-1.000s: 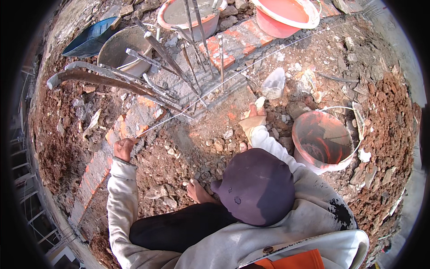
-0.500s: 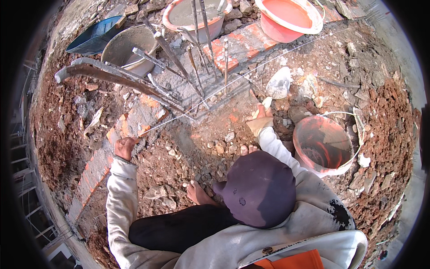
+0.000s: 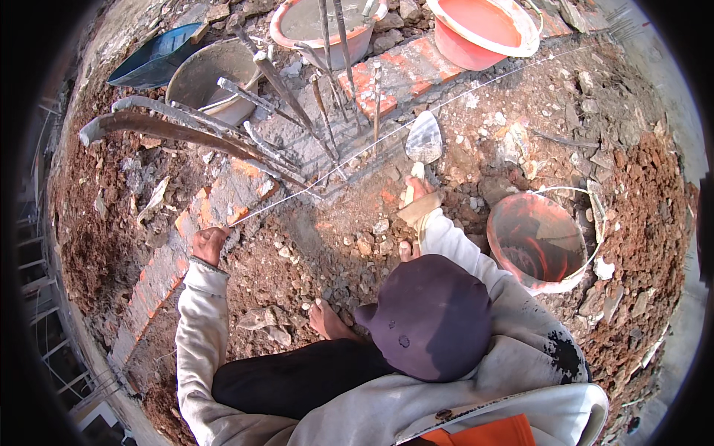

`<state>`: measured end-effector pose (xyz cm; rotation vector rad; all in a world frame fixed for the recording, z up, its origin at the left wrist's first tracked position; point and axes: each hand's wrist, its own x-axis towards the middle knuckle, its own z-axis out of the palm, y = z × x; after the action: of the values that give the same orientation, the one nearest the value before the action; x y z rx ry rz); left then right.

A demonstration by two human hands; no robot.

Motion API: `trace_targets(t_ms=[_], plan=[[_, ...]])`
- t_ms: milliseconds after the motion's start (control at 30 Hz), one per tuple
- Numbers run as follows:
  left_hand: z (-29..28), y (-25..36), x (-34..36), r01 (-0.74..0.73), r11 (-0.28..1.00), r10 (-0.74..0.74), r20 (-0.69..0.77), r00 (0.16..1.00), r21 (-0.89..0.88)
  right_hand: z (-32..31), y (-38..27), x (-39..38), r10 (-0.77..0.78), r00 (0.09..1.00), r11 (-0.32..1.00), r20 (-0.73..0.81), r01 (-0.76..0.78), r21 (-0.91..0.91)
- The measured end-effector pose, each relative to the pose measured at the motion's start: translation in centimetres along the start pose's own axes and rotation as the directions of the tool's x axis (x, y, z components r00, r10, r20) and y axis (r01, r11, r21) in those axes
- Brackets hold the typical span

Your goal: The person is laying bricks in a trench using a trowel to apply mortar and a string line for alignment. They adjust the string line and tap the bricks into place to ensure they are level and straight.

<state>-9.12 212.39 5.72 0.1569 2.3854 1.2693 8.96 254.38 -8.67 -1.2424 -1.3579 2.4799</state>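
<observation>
My left hand (image 3: 210, 244) is pinched on a taut white string (image 3: 256, 212) beside a low, mortar-smeared brick course (image 3: 149, 297). The line runs diagonally up to the right, past several upright and bent steel bars (image 3: 290, 100) rising from grey mortar. My right hand (image 3: 416, 195) grips the pale handle of a trowel, whose pointed metal blade (image 3: 424, 137) is held over rubble just below the string. A stained bucket with a wire handle (image 3: 535, 241) stands right of that hand.
A blue scoop-like container (image 3: 152, 59), a grey-caked bucket (image 3: 208, 70), a tub of grey mix (image 3: 320, 22) and a red bucket (image 3: 472, 44) lie beyond, by more brickwork (image 3: 401, 78). Loose soil and stones surround my bare foot (image 3: 331, 323).
The trowel blade has swung left toward the bars and string, with my right hand moving slightly left. My left hand stays on the string. The view has shifted slightly.
</observation>
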Motion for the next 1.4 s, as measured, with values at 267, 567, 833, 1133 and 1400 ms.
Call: trace_targets(t_ms=[267,567,833,1133,1400], plan=[[-0.3,-0.4,0.2,-0.069,0.997,0.068,0.037,0.997,0.026,3.2,-0.8,-0.6,0.136,0.975,0.904,-0.173,-0.050,0.425],[-0.3,-2.1,-0.3,-0.020,0.999,0.017,-0.053,0.998,-0.039,5.5,-0.3,0.9,0.242,0.956,0.837,-0.167,-0.119,0.535],[0.8,-1.5,0.1,-0.008,0.998,0.008,0.010,1.000,-0.065,5.2,1.9,4.1,0.172,0.974,0.795,-0.146,-0.050,0.604],[-0.2,-2.9,-0.1,-0.019,0.998,0.021,0.021,1.000,-0.065,6.0,1.6,3.1,0.195,0.980,0.807,-0.050,-0.131,0.576],[1.1,-1.1,0.0,-0.042,0.998,0.040,0.042,0.998,0.043,6.1,1.3,2.2,0.229,0.971,0.671,-0.071,-0.105,0.734]])
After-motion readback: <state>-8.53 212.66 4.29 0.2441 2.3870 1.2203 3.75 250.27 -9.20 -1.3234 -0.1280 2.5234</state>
